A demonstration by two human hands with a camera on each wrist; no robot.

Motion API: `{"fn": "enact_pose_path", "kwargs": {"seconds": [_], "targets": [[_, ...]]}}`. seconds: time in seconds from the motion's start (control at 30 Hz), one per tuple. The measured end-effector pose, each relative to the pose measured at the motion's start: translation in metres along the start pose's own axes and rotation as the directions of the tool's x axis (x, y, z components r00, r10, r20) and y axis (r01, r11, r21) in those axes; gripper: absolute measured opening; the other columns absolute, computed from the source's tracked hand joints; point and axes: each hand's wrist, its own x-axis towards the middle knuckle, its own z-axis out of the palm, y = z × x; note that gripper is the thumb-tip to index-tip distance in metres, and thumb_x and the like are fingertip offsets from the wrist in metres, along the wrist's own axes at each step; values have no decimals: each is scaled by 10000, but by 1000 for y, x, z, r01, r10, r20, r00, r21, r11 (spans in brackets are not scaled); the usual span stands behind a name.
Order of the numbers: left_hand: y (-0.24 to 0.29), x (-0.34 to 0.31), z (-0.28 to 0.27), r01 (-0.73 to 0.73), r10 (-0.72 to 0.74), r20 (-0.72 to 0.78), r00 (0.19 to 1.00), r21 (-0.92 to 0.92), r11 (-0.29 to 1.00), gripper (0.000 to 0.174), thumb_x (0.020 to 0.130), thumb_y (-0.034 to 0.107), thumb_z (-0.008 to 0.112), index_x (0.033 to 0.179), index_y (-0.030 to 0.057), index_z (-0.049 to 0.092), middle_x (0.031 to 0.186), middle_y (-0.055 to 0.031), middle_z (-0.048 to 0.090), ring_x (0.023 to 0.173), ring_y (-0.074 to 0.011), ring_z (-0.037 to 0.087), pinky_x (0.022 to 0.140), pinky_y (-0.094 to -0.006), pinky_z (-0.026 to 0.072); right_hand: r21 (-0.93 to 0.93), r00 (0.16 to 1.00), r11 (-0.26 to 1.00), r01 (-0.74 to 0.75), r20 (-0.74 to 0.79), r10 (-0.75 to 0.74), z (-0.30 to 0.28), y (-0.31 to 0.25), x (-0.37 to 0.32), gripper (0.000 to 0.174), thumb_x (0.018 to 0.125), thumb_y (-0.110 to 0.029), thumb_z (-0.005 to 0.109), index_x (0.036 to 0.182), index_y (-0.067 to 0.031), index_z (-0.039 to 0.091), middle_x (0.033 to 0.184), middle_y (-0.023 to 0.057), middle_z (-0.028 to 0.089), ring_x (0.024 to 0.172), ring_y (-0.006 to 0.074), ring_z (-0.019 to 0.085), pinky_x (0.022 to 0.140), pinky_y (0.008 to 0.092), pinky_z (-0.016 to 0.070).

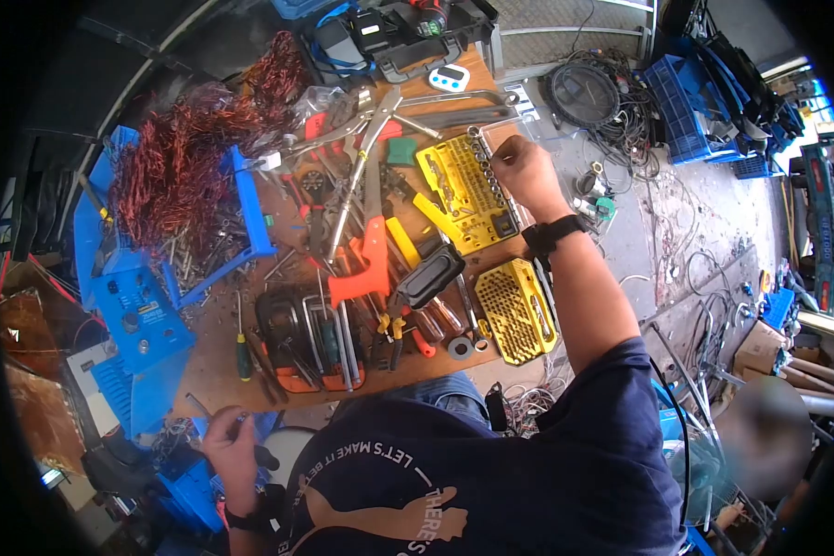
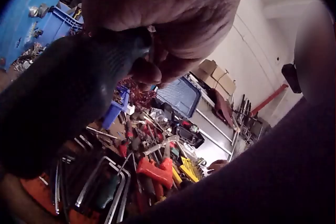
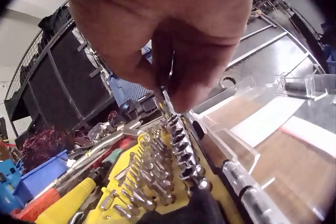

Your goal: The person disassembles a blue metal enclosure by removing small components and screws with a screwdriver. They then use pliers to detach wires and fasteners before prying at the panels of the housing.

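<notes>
My right hand [image 1: 528, 178] is over the yellow bit and socket set [image 1: 445, 181]. In the right wrist view its thumb and fingers pinch at a small socket [image 3: 164, 99] at the far end of the row of chrome sockets [image 3: 182, 153]; the fingers partly hide it. Beside that row stand several silver bits [image 3: 152, 169] in the yellow tray. Low at the table's left front corner, my left hand [image 1: 229, 445] grips a dark-handled tool [image 2: 58, 92]. The thick, dark handle fills much of the left wrist view, and its working end is hidden there.
A second yellow bit case [image 1: 511, 310] lies nearer the body. Orange-handled saw [image 1: 366, 264], pliers and screwdrivers crowd the middle of the table. A blue bin [image 1: 255, 208] with copper wire [image 1: 181, 167] stands left. The set's clear lid [image 3: 239, 155] lies open at the right.
</notes>
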Motion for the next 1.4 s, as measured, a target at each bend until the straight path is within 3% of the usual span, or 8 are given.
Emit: {"fn": "enact_pose_path", "kwargs": {"seconds": [0.07, 0.17, 0.4, 0.53, 0.77, 0.87, 1.27, 1.4], "targets": [[10, 0, 2, 76, -76, -3, 997, -66, 995, 150, 760, -68, 645, 903, -25, 636, 889, -50, 610, 684, -88, 539, 584, -218, 441, 58, 997, 996, 70, -41, -67, -10, 2, -4, 157, 732, -114, 646, 842, -3, 654, 780, 183, 663, 746, 297, 658, 706, 373, 507], [4, 2, 0, -11, 13, -5, 1000, 244, 970, 126, 785, 15, 659, 898, -38, 639, 827, -62, 612, 694, -115, 545, 627, -256, 454, 100, 985, 981, 166, -70, -160, -27, 5, -14, 128, 740, -68, 652, 835, 13, 627, 743, 146, 657, 681, 209, 637, 648, 325, 497], [-15, 2, 3, -54, 58, -23, 998, 145, 988, 146, 747, 13, 687, 887, -6, 650, 805, -63, 632, 691, -123, 579, 631, -260, 468, 439, 997, 897, 61, 9, -72, -62, -21, -76, 41, 887, -47, 551, 861, -21, 571, 723, 8, 560, 614, 67, 519, 574, 210, 448], [-59, 12, 7, 135, -146, 63, 987, 158, 978, 141, 755, 46, 690, 885, 7, 654, 755, -63, 621, 644, -123, 571, 592, -274, 465, 484, 981, 872, 72, 125, -150, -54, -31, -119, 49, 906, -59, 553, 890, -13, 561, 709, -5, 540, 601, 63, 493, 569, 200, 427], [-129, 40, 50, -297, 251, 172, 953, 357, 886, 107, 756, 102, 666, 856, 66, 653, 856, -148, 630, 762, -347, 611, 674, -402, 503, 443, 964, 896, -27, 249, -94, -27, -77, -209, 50, 877, -7, 565, 923, -10, 546, 743, 1, 551, 625, 69, 525, 581, 199, 435], [-144, 51, 59, -546, 489, 245, 837, 402, 735, 119, 792, 121, 641, 887, 50, 636, 862, -146, 617, 767, -329, 605, 665, -395, 496, 365, 961, 926, -93, 277, -12, -21, -99, -252, 69, 856, 13, 578, 909, -13, 542, 730, 7, 570, 608, 66, 526, 555, 208, 437], [-156, 83, 76, -760, 599, 468, 649, 360, 542, 95, 798, 171, 605, 821, 86, 643, 850, -94, 622, 725, -282, 630, 624, -404, 520, 342, 977, 926, -162, 188, 101, -20, -129, -353, 77, 831, 26, 604, 856, -12, 542, 738, -11, 544, 636, 51, 505, 579, 205, 424], [-149, 86, 76, -729, 545, 488, 682, 389, 563, 70, 776, 143, 630, 801, 86, 662, 832, -102, 622, 737, -311, 625, 647, -419, 521, 356, 978, 917, -181, 159, 132, -18, -131, -364, 75, 827, 25, 609, 841, -16, 548, 723, -14, 534, 635, 51, 497, 573, 203, 416]]}}
